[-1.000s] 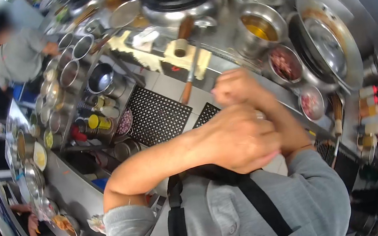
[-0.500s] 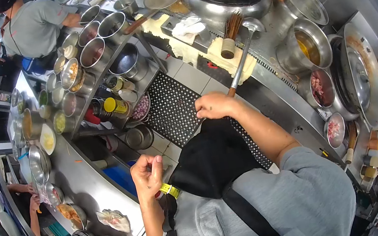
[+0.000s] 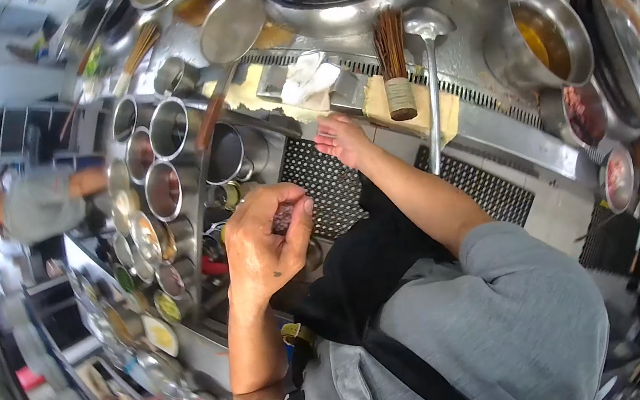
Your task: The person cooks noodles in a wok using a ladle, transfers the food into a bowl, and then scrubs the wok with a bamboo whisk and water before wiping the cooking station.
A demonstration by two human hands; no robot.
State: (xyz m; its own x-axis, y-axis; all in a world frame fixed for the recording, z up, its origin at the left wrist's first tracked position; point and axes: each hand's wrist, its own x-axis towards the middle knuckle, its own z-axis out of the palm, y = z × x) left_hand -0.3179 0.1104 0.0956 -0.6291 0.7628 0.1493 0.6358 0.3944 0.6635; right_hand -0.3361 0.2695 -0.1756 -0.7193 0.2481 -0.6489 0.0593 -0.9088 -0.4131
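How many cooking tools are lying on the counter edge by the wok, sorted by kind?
Bamboo wok brush: 1
Long-handled steel ladle: 1
White cloth: 1
Total: 3, all beyond the right hand.

ladle [image 3: 429, 82] | steel, long-handled | bowl up by wok, handle slanting over counter edge | untouched
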